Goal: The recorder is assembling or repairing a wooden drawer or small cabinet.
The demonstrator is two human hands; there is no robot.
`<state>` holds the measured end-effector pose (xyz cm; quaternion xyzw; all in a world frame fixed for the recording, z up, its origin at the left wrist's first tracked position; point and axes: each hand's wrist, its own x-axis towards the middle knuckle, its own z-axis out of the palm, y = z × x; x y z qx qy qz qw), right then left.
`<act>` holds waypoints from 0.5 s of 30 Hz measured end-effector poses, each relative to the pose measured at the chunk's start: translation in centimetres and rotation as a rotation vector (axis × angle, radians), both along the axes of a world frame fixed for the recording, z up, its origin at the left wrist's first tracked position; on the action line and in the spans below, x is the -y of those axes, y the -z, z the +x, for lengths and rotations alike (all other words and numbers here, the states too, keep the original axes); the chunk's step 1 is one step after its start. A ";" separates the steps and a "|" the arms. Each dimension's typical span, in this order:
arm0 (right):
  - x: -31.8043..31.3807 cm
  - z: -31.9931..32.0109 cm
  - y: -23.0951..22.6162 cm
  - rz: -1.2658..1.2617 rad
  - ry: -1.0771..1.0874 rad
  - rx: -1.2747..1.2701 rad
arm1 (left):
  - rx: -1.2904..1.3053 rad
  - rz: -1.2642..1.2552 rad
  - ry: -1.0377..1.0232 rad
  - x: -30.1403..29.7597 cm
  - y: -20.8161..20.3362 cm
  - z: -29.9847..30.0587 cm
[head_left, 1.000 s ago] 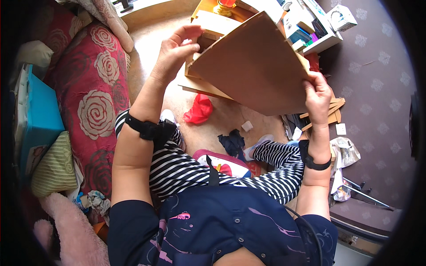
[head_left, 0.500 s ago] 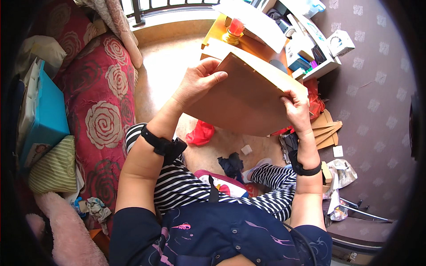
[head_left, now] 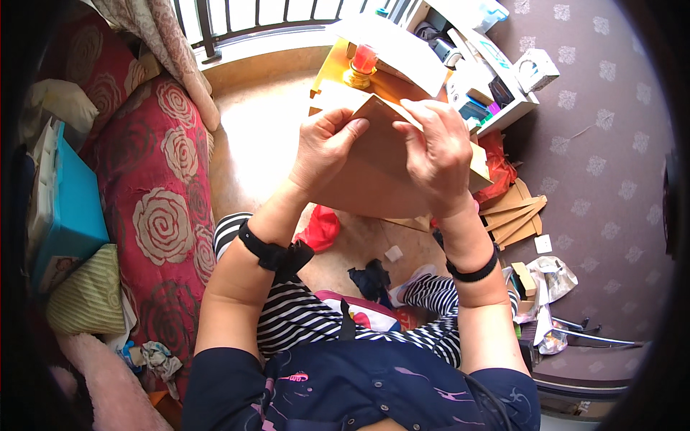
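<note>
A flat brown board point(head_left: 359, 176) is raised in front of me, tilted, one corner pointing up and away. My left hand point(head_left: 327, 144) is closed on its upper left edge, thumb on the near face. Close to that top corner, my right hand point(head_left: 438, 154) has thumb and forefinger about the upper edge, its other fingers curled. My right hand covers much of the board's right side. Beyond the board stands an orange-yellow wooden piece of furniture point(head_left: 327, 75) bearing a red-topped, gold-based ornament point(head_left: 363, 61).
A patterned red sofa point(head_left: 172, 223) lies left, beside a blue box point(head_left: 68, 205). Several cardboard strips point(head_left: 517, 215) and a red plastic bag point(head_left: 499, 176) lie right. Another red bag point(head_left: 318, 228) is on the floor. A cluttered white shelf unit point(head_left: 514, 108) stands at the far right.
My right hand has moved left along the board's edge, from its right corner to near the top corner. My left hand keeps its hold. The view has shifted slightly.
</note>
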<state>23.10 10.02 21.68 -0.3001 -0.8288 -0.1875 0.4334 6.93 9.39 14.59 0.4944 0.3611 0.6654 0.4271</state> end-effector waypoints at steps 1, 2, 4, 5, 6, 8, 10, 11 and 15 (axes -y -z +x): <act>-0.1 -0.7 -0.2 0.010 0.014 0.009 | -0.001 0.007 0.005 -0.1 0.1 0.0; -0.1 -1.2 -0.4 0.014 0.012 0.009 | -0.002 0.011 0.002 0.0 0.0 0.0; -0.1 -2.1 -0.8 0.019 0.062 0.063 | -0.005 0.022 -0.017 0.2 -0.2 0.1; -0.2 -2.2 -0.8 0.022 0.057 0.064 | -0.004 0.025 -0.023 0.1 -0.2 0.1; -0.2 -2.3 -0.7 0.011 0.076 0.078 | -0.007 0.032 -0.028 0.0 0.0 0.2; -0.2 -2.5 -0.8 0.000 0.089 0.095 | -0.008 0.040 -0.034 -0.2 0.3 0.2; -0.2 -2.7 -1.1 -0.055 0.087 0.107 | -0.010 0.045 -0.049 -0.2 0.3 0.1; -0.2 -2.8 -1.3 -0.056 0.085 0.110 | -0.012 0.050 -0.054 -0.2 0.2 0.1; -0.3 -3.1 -1.5 -0.014 0.105 0.165 | -0.046 0.051 -0.110 -0.1 0.1 0.2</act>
